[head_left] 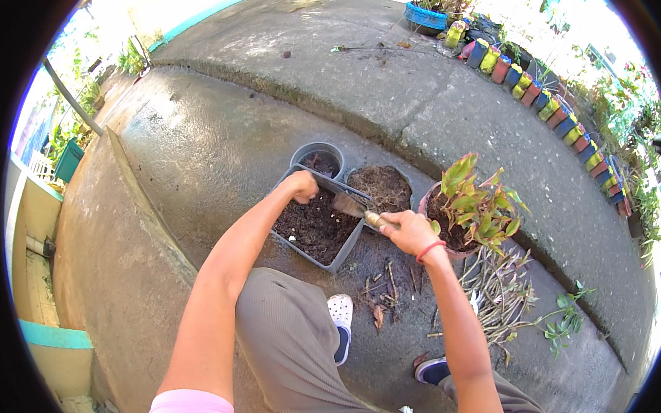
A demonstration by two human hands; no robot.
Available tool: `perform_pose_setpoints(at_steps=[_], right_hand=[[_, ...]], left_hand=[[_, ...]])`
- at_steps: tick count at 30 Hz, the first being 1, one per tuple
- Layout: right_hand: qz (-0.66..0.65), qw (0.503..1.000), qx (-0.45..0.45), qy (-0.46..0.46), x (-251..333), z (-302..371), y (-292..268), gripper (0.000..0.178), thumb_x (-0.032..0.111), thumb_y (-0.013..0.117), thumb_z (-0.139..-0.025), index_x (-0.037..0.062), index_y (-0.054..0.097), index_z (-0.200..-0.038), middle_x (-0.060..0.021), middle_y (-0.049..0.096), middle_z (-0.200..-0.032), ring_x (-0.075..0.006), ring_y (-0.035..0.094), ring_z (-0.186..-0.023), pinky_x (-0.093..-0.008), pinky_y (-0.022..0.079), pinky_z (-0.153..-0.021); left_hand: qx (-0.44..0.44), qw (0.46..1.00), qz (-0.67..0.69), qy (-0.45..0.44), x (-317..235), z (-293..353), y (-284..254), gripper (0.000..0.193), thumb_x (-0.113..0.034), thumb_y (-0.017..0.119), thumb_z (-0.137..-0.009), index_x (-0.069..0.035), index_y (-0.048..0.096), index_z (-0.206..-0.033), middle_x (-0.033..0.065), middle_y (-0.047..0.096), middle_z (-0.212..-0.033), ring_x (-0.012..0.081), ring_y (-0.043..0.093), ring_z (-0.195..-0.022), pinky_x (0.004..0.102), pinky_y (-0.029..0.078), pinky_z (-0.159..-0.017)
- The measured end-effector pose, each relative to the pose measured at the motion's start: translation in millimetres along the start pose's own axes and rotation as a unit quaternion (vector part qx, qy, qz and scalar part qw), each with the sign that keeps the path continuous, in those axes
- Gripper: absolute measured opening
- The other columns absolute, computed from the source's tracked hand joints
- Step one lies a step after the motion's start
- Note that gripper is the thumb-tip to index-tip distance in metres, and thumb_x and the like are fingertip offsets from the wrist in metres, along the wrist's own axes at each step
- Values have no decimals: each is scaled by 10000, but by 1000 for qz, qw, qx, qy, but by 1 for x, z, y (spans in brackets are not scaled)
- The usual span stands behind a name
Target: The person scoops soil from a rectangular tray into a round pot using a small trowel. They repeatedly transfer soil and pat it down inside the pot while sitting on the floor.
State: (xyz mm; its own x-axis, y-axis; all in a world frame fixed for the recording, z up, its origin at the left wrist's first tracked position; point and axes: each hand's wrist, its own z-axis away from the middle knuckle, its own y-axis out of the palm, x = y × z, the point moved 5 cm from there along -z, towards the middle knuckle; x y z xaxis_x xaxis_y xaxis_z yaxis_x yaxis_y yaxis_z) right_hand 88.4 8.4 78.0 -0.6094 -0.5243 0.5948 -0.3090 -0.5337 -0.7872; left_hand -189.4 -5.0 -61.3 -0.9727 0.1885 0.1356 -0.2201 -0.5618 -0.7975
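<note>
A square grey pot (335, 266) full of dark soil (313, 227) stands before me. My right hand (413, 235) grips a trowel (375, 220) by its wooden handle, and the blade reaches over the soil near the right rim. At the pot's far left corner is my left hand (301, 186), its fingers curled down over the soil; whatever they hold is hidden. Touching or close behind the square pot, a round grey pot (319, 146) has some soil inside. Beside it, another pot holds soil matted with roots (381, 189).
To the right stands a pot with a green and reddish leafy plant (470, 201). Cut stems (497, 292) lie below it, with twigs (390, 281) nearer my feet. A concrete step (357, 129) runs behind the pots. Painted edging (538, 94) borders a garden bed.
</note>
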Motion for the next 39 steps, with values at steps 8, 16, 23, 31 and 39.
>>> perform_pose_setpoints(at_steps=[8,16,23,31,39], right_hand=[[-281,929,180,159,-18,-19,82,305,255,600,-793,124,647,-1064,-32,524,-546,-98,453,-394,-253,361,-375],[-248,954,123,113,-9,-38,130,368,248,633,-776,76,611,-1101,-112,633,-736,-172,591,-608,-297,465,-599],[-243,959,107,94,-13,-35,129,371,261,637,-787,93,602,-1116,-132,642,-783,-181,603,-665,-305,464,-649],[-382,903,131,145,-32,-9,110,341,255,633,-810,181,604,-1141,17,483,-570,-51,402,-432,-225,325,-396],[-449,872,116,157,-56,27,93,370,271,622,-826,195,570,-1184,51,440,-586,-34,354,-432,-202,264,-373]], left_hand=[[34,962,126,-239,34,25,58,199,-117,676,-645,-32,675,-825,150,655,-813,264,653,-767,371,525,-657],[65,941,232,-236,30,24,68,302,-207,743,-669,-42,649,-903,120,663,-878,224,657,-774,330,528,-688],[29,949,262,-175,21,24,56,297,-219,750,-676,-39,662,-895,74,676,-825,158,661,-705,292,527,-651],[-14,847,498,-185,27,50,27,439,-132,739,-667,-42,598,-1073,125,640,-984,221,634,-843,310,516,-733],[-84,800,532,-265,39,51,18,306,-236,522,-875,-28,580,-1092,122,608,-959,196,593,-812,331,516,-691]])
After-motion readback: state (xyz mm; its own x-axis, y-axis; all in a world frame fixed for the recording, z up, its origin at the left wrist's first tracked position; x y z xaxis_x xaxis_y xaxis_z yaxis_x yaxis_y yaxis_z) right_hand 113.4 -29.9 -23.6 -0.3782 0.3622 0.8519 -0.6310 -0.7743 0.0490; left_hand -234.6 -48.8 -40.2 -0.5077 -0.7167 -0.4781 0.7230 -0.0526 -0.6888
